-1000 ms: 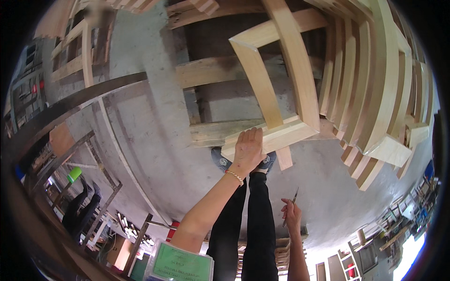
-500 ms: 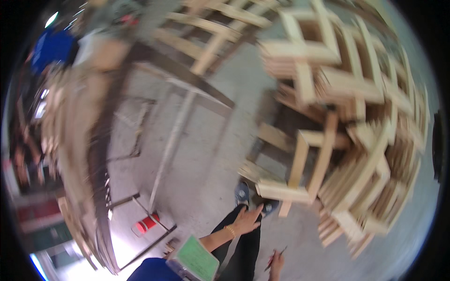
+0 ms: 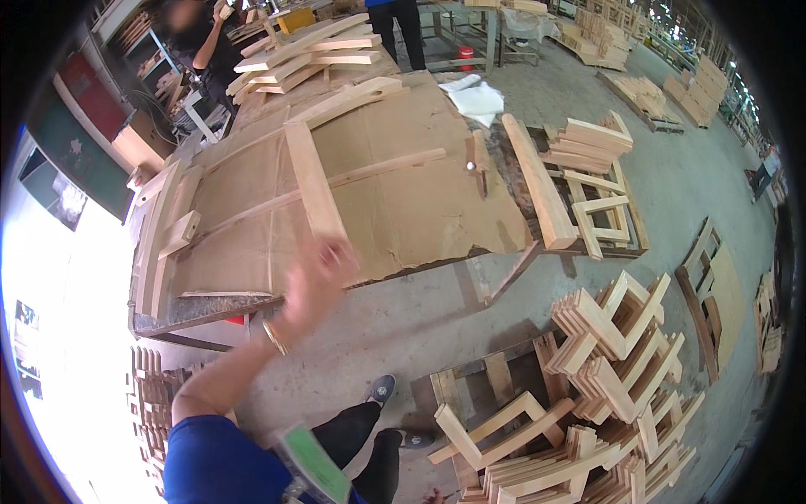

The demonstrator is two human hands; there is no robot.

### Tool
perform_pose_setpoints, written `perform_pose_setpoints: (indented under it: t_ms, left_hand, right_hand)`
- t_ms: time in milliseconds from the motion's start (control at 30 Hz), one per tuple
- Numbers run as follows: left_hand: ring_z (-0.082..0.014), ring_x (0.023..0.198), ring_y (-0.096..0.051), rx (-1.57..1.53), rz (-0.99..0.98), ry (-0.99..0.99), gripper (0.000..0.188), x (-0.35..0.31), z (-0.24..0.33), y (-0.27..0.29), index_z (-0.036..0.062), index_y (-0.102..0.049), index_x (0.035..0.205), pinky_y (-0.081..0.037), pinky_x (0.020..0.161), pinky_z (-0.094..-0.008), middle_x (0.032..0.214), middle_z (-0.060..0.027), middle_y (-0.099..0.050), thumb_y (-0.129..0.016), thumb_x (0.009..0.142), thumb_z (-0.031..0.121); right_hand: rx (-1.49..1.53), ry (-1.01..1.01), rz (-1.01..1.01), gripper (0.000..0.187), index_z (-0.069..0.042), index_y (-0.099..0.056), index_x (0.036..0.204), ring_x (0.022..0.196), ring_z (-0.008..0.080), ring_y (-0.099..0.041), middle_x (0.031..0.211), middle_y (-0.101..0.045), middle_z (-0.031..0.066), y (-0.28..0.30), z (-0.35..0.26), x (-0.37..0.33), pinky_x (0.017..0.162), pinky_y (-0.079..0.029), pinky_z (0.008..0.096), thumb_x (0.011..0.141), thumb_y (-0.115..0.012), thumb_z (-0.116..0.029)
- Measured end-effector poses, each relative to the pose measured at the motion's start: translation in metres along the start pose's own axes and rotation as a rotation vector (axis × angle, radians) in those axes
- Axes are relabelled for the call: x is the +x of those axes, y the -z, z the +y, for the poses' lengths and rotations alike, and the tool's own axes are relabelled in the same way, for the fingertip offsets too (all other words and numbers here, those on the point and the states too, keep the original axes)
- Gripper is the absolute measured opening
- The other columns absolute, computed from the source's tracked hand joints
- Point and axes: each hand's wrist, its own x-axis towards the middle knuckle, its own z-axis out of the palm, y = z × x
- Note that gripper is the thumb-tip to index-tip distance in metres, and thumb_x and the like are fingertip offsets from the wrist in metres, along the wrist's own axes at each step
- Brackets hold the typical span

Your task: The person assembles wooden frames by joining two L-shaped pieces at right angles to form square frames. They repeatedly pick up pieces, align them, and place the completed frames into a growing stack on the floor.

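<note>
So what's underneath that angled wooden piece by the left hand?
Brown cardboard lies under the angled wooden piece. A thin slat shows on both sides, seemingly running beneath; its covered middle can't be seen, nor whether they touch. What lies under the cardboard is hidden too.

Left grip [image 3: 317,281] blurred, arm [image 3: 222,376] outstretched

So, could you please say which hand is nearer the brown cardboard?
Left. The left hand is at the near edge of the cardboard; the right hand, barely in view at the bottom, is farther off.
</note>
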Motion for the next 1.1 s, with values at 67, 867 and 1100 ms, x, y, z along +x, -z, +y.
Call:
perform_pose_setpoints:
  t_ms: [67,867,1100]
  left_hand:
    - [-0.0110,0.069,-0.053,-0.127,0.221,0.124,0.060,0.037,-0.051,0.033,0.0098,-0.038,0.131,-0.044,0.058,-0.0238,0.083,-0.0008,-0.057,-0.070,0.082,0.024]
    - [-0.0230,0.118,-0.043,-0.085,-0.230,-0.087,0.084,-0.064,0.013,0.102,0.0035,-0.030,0.142,-0.039,0.097,-0.0368,0.124,-0.0124,-0.048,-0.070,0.073,0.029]
    - [-0.0198,0.111,-0.048,-0.254,-1.052,0.332,0.087,-0.122,0.030,-0.011,0.0023,-0.028,0.140,-0.044,0.090,-0.0317,0.126,-0.0099,-0.045,-0.072,0.066,0.003]
  right_hand:
    - [-0.043,-0.021,-0.035,0.037,-0.008,-0.058,0.096,0.042,0.0120,-0.040,0.055,-0.042,0.0006,-0.003,-0.012,0.000,0.033,-0.039,0.0310,0.093,-0.049,-0.044]
    - [0.179,0.097,0.082,0.031,-0.002,-0.061,0.109,0.053,0.0089,-0.051,0.068,-0.057,0.0024,-0.082,0.020,0.021,0.046,-0.043,0.0242,0.093,-0.045,-0.024]
    - [-0.174,0.229,0.214,0.029,-0.007,-0.062,0.108,0.059,0.0196,-0.059,0.069,-0.062,0.0063,-0.105,0.049,0.017,0.056,-0.048,0.0337,0.094,-0.046,-0.026]
